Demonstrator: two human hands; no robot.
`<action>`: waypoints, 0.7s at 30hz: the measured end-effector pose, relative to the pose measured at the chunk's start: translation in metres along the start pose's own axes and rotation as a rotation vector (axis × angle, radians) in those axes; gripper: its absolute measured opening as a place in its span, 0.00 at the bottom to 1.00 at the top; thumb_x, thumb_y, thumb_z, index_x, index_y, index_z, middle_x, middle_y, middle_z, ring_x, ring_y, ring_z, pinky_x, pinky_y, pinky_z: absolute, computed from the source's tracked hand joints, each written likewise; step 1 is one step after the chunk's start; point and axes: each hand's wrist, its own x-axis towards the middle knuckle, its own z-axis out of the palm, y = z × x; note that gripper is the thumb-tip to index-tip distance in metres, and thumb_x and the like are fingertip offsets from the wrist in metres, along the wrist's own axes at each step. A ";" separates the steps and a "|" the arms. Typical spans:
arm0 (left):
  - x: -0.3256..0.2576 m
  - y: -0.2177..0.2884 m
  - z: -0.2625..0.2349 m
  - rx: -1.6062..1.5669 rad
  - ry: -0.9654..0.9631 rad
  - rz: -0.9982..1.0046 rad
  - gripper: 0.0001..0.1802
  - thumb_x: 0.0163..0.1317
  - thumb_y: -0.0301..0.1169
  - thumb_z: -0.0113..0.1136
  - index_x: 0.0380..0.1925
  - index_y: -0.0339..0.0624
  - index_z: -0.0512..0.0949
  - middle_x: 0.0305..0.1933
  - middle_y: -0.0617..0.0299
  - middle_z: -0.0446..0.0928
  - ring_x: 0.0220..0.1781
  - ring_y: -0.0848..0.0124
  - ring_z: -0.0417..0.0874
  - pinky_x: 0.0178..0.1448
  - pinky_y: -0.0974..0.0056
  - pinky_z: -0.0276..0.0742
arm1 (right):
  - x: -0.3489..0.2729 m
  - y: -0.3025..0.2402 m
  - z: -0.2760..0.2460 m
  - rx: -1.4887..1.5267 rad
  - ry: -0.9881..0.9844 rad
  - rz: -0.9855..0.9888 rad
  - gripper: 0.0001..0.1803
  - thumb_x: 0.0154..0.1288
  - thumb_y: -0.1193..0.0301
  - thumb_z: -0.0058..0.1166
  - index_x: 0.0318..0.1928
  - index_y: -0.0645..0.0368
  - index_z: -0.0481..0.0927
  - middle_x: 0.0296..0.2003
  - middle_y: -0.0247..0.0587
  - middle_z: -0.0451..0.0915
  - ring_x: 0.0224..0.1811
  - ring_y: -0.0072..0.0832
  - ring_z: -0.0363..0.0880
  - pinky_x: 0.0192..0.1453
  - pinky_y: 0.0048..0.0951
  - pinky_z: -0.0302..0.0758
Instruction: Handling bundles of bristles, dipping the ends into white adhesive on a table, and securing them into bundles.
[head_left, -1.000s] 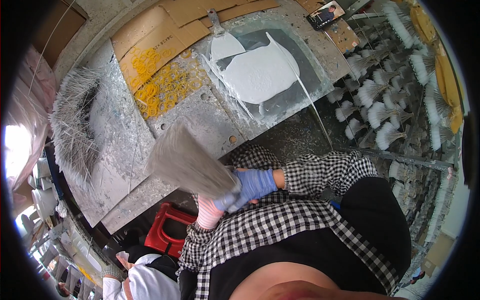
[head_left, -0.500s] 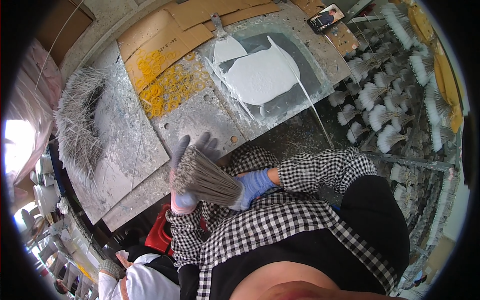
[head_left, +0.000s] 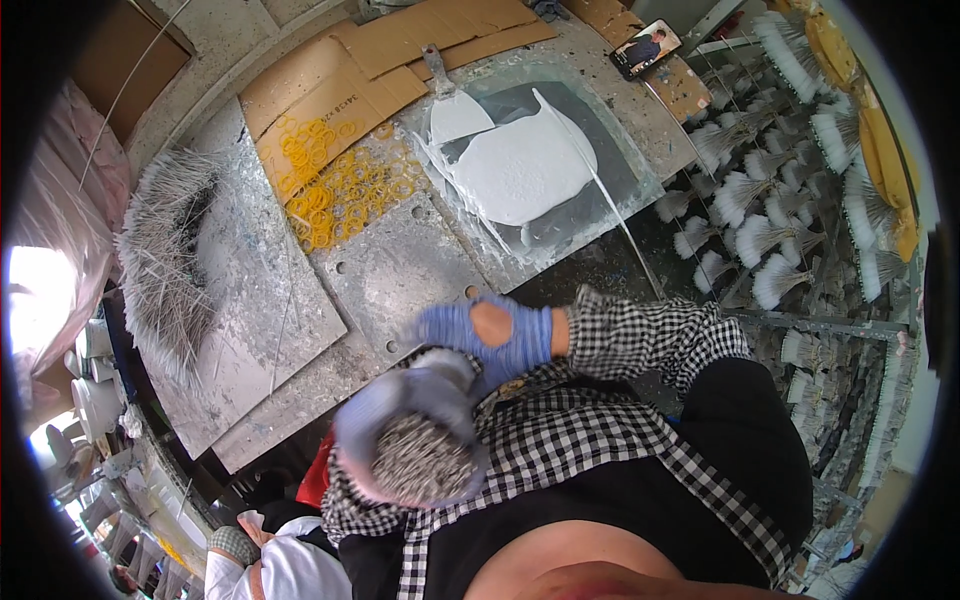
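In the head view, the left hand [head_left: 390, 405], gloved, is wrapped around a bundle of grey bristles [head_left: 425, 462] between 6 and 7 o'clock, its cut end turned up toward the camera. Just beside it, toward 1 o'clock, the right hand [head_left: 495, 333] wears a blue glove with a round opening over the back; its fingers blur leftward, and whether they grip anything I cannot tell. At 9 o'clock a curved heap of loose bristles [head_left: 165, 275] lies on the table [head_left: 265, 330]. Yellow rings [head_left: 345, 195] spread at 10 o'clock, partly on cardboard [head_left: 345, 90]. Toward 12 o'clock, a scraper [head_left: 461, 114] lies beside white paste [head_left: 525, 170]. Rows of bristle bundles [head_left: 765, 235] fill 2 to 3 o'clock.
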 end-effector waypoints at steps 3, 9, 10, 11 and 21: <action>0.017 -0.014 -0.011 -0.191 -0.259 -0.101 0.34 0.64 0.39 0.58 0.60 0.22 0.63 0.30 0.47 0.81 0.26 0.61 0.83 0.33 0.60 0.85 | 0.016 0.003 -0.024 -0.158 0.243 -0.143 0.58 0.40 0.54 0.79 0.72 0.56 0.63 0.65 0.52 0.70 0.70 0.46 0.68 0.73 0.41 0.66; 0.003 -0.049 0.018 -0.274 -0.597 -0.877 0.46 0.49 0.19 0.70 0.70 0.33 0.62 0.54 0.55 0.80 0.50 0.68 0.83 0.60 0.63 0.77 | 0.072 0.047 0.022 0.385 0.547 -0.099 0.51 0.49 0.60 0.74 0.72 0.59 0.62 0.60 0.52 0.72 0.66 0.45 0.69 0.72 0.42 0.67; 0.001 -0.051 0.022 -0.403 -0.567 -0.898 0.46 0.48 0.18 0.70 0.70 0.32 0.63 0.58 0.53 0.79 0.53 0.67 0.82 0.65 0.63 0.75 | 0.075 0.056 0.029 0.419 0.605 -0.056 0.47 0.51 0.61 0.73 0.70 0.60 0.64 0.58 0.51 0.73 0.63 0.44 0.70 0.70 0.42 0.68; -0.002 -0.052 0.025 -0.469 -0.551 -0.838 0.44 0.48 0.18 0.70 0.69 0.32 0.64 0.57 0.53 0.79 0.53 0.68 0.82 0.63 0.64 0.75 | 0.079 0.064 0.036 0.288 0.665 -0.075 0.44 0.53 0.61 0.72 0.68 0.60 0.66 0.56 0.51 0.73 0.61 0.44 0.72 0.68 0.42 0.69; -0.014 -0.049 0.032 -0.069 -0.421 -0.447 0.18 0.53 0.16 0.65 0.46 0.33 0.79 0.42 0.57 0.82 0.42 0.68 0.83 0.50 0.65 0.79 | 0.074 0.072 0.046 -0.008 0.717 -0.005 0.29 0.52 0.60 0.68 0.51 0.62 0.74 0.43 0.49 0.75 0.48 0.45 0.76 0.53 0.42 0.74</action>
